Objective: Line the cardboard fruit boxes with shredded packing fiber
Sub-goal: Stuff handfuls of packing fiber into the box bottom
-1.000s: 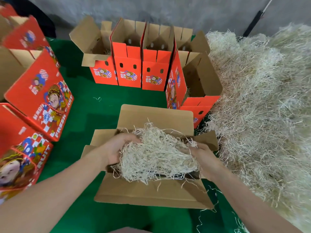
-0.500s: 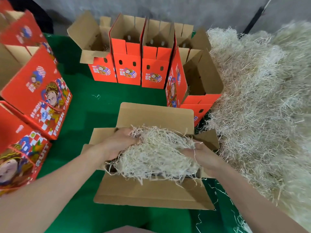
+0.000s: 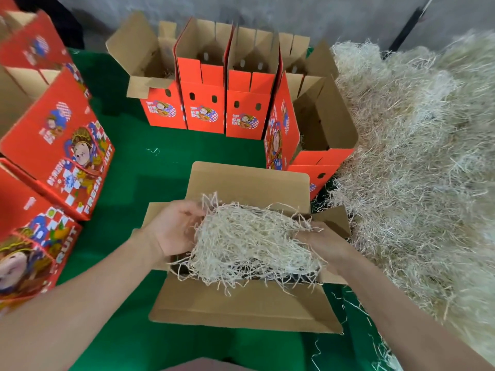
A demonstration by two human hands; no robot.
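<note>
While both hands hold a wad of fiber over the open box at 6 o'clock, the box's brown flaps lie spread outward on the green surface. The left hand is at the wad's 9 o'clock side, its grip closed on the strands, with the fingers curled into the wad's edge. The right hand is at the wad's 3 o'clock side, its grip also closed on fiber, with the fingertips buried among the strands. The wad sits across the box mouth, partly inside, and loose ends trail over the near flap.

A large pile of the same fiber fills the view from 1 to 5 o'clock, just beside the box's right flap. At 12 o'clock a row of red boxes stands upright with the top flaps raised. One more red box stands open at 1 o'clock, against the pile. Printed red cartons lean at 9 o'clock, one reading FRESH FRUIT. Stray strands lie on the green surface at 5 o'clock.
</note>
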